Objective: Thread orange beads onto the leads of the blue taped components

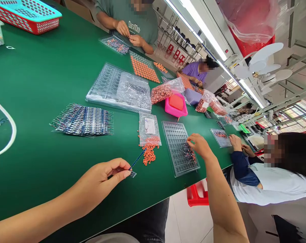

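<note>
My left hand (109, 177) pinches a thin blue strip (138, 159), perhaps circuit board, between thumb and fingers; its far end reaches a heap of small orange rings (149, 155). A small gridded end (133, 174) shows below my fingertips. My right hand (199, 145) is at a clear compartment tray (176, 148), its fingers closed beside a tangle of small wired parts (189, 153) lying there. Whatever is between those fingertips is too small to make out. A labelled plastic bag (149, 126) with more orange rings lies just beyond the heap.
A stack of blue strips with wires (85, 119) lies left of the bag. Behind are stacked clear trays (102, 86), a pink basket (176, 109) and filled bags (161, 94). A white cable (12, 118) curves at far left. Co-workers sit across and to the right.
</note>
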The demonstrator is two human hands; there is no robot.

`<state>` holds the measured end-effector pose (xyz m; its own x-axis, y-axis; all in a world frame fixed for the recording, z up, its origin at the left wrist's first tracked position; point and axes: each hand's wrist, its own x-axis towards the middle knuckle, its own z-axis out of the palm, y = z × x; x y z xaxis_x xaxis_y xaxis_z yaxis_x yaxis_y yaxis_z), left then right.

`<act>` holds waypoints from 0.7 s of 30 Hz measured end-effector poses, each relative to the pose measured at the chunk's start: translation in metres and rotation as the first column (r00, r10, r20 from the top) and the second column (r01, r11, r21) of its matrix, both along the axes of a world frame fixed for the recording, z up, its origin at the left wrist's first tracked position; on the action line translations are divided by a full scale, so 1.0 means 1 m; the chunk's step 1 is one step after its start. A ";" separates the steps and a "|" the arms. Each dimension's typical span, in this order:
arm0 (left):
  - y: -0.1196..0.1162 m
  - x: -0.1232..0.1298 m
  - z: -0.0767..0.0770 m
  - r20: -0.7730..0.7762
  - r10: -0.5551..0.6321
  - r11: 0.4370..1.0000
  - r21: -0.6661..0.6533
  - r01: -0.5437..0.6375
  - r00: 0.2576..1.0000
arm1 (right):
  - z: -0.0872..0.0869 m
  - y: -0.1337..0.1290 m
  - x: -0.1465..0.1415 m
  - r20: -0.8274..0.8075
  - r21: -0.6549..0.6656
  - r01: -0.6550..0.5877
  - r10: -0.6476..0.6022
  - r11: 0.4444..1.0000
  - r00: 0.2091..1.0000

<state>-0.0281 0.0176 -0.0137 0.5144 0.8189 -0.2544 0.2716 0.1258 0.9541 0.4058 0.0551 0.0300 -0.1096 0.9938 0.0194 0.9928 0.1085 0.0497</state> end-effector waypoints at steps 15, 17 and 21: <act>-0.003 0.002 0.003 0.026 0.051 0.999 -0.022 -0.050 0.998 | -0.005 0.015 0.004 0.102 -0.075 0.013 -0.005 0.997 0.995; -0.003 0.002 0.003 0.034 0.058 0.998 -0.030 -0.057 0.998 | -0.004 0.016 0.003 0.121 -0.089 0.023 -0.012 0.996 0.993; -0.003 0.002 0.004 0.041 0.053 0.998 -0.037 -0.051 0.998 | -0.002 0.012 0.001 0.161 -0.093 0.066 -0.050 0.993 0.986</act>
<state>-0.0260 0.0147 -0.0097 0.4822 0.8357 -0.2629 0.2237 0.1727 0.9592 0.4070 0.0674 0.0283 -0.0460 0.9947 -0.0915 0.9780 0.0635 0.1988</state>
